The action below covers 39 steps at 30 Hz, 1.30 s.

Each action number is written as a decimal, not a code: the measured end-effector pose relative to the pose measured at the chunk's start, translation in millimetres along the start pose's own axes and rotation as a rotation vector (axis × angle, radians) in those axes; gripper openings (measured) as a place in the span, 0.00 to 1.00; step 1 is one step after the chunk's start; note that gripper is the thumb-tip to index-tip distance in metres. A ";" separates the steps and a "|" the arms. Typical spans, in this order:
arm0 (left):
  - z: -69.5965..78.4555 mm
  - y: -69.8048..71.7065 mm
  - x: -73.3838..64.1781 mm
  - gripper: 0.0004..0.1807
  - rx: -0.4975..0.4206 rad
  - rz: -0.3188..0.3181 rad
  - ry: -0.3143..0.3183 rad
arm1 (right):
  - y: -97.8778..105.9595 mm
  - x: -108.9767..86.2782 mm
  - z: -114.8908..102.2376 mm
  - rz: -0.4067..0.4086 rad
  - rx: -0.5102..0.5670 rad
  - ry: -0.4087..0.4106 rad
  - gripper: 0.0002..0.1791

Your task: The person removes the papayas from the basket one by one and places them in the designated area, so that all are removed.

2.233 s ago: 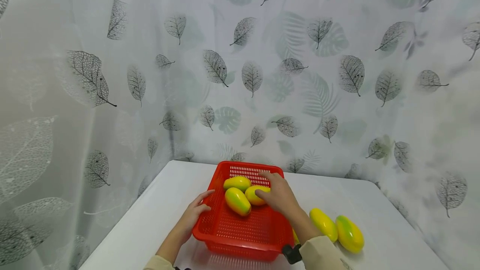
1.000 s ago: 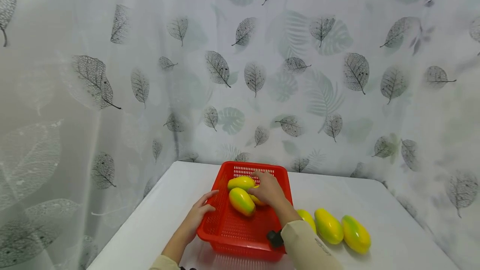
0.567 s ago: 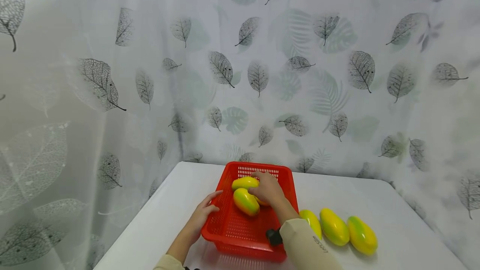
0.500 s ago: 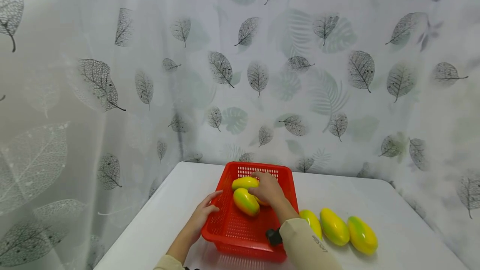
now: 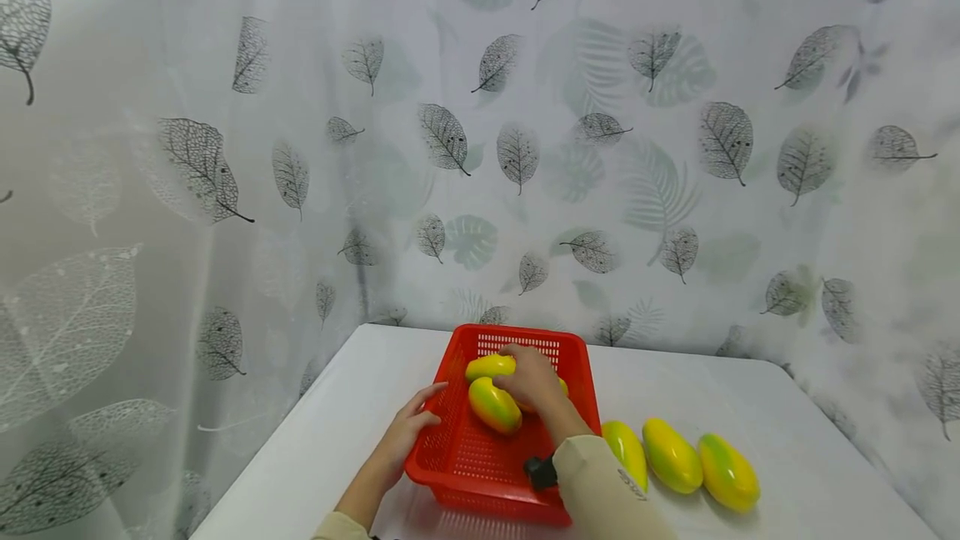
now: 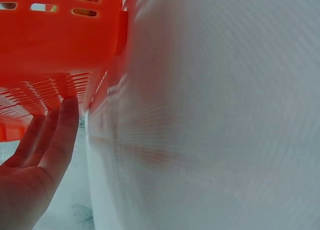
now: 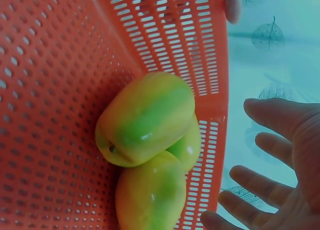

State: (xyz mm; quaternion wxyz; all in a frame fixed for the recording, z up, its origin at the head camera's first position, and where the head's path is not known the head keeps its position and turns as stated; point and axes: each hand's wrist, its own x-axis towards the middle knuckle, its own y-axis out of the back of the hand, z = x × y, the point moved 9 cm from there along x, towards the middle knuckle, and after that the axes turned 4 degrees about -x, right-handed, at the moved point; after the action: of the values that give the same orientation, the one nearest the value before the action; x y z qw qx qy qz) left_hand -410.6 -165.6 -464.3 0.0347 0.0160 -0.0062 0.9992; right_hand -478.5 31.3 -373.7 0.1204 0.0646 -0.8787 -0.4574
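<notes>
A red plastic basket (image 5: 480,473) with perforated walls stands on the white table. Several yellow-green mangoes are about: one mango (image 5: 491,367) lies at the basket's back, another mango (image 5: 495,407) in front of it. A third mango (image 5: 562,387) is partly covered by my right hand (image 5: 531,377), which reaches in over the fruit. In the right wrist view, that hand's fingers (image 7: 255,182) are spread, with nothing between them. My left hand (image 5: 397,440) is at the basket's left side; in the left wrist view its straight fingers (image 6: 62,132) touch the outer wall.
Three more mangoes lie on the table right of the basket: a near mango (image 5: 626,455), a middle mango (image 5: 672,455) and an outer mango (image 5: 728,472). A leaf-printed curtain (image 5: 517,148) hangs behind and beside the table (image 5: 322,415).
My right hand has moved left over the mangoes in the basket; a bit of the third mango now shows to its right. The left hand stays at the basket. The head view has shifted slightly.
</notes>
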 end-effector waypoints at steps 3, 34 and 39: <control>-0.3 0.0 -0.3 0.33 0.003 0.003 -0.001 | -1.5 1.5 -0.1 0.007 -0.002 0.007 0.30; -1.3 -1.4 -1.2 0.32 0.019 0.003 -0.014 | -35.3 5.0 6.6 -0.141 0.067 -0.008 0.29; 1.4 0.2 0.5 0.33 0.035 0.008 -0.017 | -33.0 6.7 0.8 -0.136 0.063 0.022 0.29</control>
State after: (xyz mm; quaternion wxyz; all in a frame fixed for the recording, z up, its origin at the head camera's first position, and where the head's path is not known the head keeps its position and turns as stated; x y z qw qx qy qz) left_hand -411.1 -165.8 -462.9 0.0305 0.0249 0.0112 0.9992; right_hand -485.0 11.5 -400.1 0.0965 0.1330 -0.8848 -0.4361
